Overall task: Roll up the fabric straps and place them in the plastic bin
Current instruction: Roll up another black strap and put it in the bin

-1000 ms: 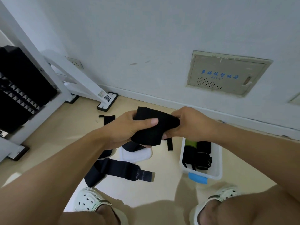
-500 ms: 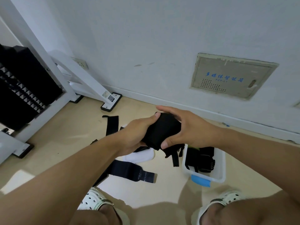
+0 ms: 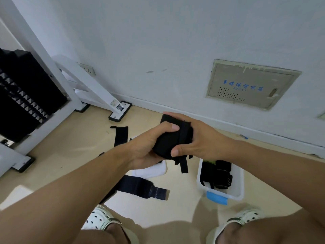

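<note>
Both hands hold one rolled black fabric strap (image 3: 168, 143) in the air above the floor. My left hand (image 3: 149, 145) grips the roll from the left, thumb laid across its top. My right hand (image 3: 198, 136) wraps round it from the right, with a thin tail of the strap hanging below. The white plastic bin (image 3: 239, 187) with a blue handle stands on the floor at lower right and holds several rolled black straps. A flat black strap (image 3: 140, 188) lies on the floor under my left forearm, and another black strap (image 3: 121, 136) lies farther back.
A white lid (image 3: 154, 170) lies on the floor under my hands. A white metal frame (image 3: 91, 88) with black-footed legs and a black panel stands at the left. The wall with a beige access panel (image 3: 249, 83) runs behind. My feet in white clogs (image 3: 100, 221) are at the bottom.
The strap has gone from a loose fold stretched between my hands to a tight roll. My right hand has wrapped over it, and a thin tail now hangs beneath.
</note>
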`<state>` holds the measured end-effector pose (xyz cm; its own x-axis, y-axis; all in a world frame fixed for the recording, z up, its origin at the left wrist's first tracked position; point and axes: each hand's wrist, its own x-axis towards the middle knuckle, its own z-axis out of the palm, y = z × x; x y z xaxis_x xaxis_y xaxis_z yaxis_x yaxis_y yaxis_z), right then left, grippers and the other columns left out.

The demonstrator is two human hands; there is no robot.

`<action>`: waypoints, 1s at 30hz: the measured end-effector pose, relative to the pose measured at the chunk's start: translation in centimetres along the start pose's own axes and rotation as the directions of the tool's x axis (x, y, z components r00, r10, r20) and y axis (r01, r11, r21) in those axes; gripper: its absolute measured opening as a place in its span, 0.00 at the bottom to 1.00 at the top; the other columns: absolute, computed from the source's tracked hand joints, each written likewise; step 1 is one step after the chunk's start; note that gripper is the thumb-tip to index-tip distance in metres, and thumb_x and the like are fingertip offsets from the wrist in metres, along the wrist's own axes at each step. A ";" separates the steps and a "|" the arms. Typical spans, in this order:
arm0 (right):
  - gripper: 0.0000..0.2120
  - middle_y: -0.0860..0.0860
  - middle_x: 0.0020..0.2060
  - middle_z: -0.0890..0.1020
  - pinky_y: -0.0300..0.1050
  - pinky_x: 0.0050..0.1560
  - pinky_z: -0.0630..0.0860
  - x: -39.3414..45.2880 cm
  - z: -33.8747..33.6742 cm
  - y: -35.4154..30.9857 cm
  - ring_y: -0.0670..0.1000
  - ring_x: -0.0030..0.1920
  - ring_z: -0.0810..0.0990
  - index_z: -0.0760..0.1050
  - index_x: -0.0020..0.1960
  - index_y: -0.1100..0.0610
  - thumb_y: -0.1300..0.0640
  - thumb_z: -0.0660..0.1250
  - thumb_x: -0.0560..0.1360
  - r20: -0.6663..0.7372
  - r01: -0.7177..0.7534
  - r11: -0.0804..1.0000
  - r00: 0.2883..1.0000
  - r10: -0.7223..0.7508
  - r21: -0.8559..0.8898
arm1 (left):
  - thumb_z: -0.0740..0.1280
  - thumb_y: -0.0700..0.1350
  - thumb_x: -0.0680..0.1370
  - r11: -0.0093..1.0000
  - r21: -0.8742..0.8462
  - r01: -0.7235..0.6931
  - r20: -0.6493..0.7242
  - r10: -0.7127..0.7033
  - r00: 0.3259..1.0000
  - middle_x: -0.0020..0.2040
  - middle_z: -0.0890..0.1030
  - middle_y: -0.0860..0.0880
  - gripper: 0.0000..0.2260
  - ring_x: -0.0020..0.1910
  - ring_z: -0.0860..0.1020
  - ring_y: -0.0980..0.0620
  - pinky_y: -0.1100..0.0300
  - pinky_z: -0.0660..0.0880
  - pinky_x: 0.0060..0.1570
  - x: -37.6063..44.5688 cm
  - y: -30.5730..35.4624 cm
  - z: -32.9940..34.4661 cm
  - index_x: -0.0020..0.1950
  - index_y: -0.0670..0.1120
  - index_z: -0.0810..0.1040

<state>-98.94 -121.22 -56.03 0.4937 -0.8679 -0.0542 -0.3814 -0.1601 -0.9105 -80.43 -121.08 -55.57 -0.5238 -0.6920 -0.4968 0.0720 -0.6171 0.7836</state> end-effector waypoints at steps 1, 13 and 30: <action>0.45 0.38 0.62 0.79 0.50 0.65 0.77 0.0 0.0 0.0 0.44 0.64 0.78 0.68 0.72 0.39 0.38 0.82 0.59 -0.008 0.011 1.000 1.000 -0.011 -0.001 | 0.73 0.49 0.72 0.999 -0.040 -0.002 0.011 0.002 1.000 0.53 0.86 0.44 0.10 0.52 0.84 0.48 0.49 0.75 0.66 0.1 -0.1 0.0 0.50 0.47 0.89; 0.53 0.43 0.57 0.77 0.51 0.66 0.74 0.3 0.4 0.9 0.47 0.61 0.77 0.61 0.77 0.41 0.30 0.76 0.57 -0.287 -0.069 0.949 0.958 -0.024 -0.309 | 0.71 0.46 0.80 0.914 0.340 -0.220 -0.108 0.271 0.957 0.55 0.87 0.45 0.14 0.56 0.86 0.48 0.56 0.81 0.58 1.0 -1.4 0.8 0.64 0.44 0.81; 0.19 0.45 0.47 0.88 0.34 0.53 0.78 -0.1 -2.7 0.3 0.43 0.49 0.86 0.82 0.61 0.50 0.56 0.79 0.71 -0.199 -0.101 0.994 0.974 0.107 0.038 | 0.64 0.54 0.82 0.976 0.052 -0.213 -0.202 0.220 0.954 0.63 0.84 0.43 0.18 0.65 0.81 0.41 0.37 0.70 0.72 1.5 -0.2 -1.9 0.67 0.45 0.81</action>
<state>-101.17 -122.46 -55.22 0.2846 -0.9562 -0.0683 -0.3995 -0.0536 -0.9152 -79.61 -122.68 -57.19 -0.3122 -0.8717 -0.3776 0.1375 -0.4348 0.8900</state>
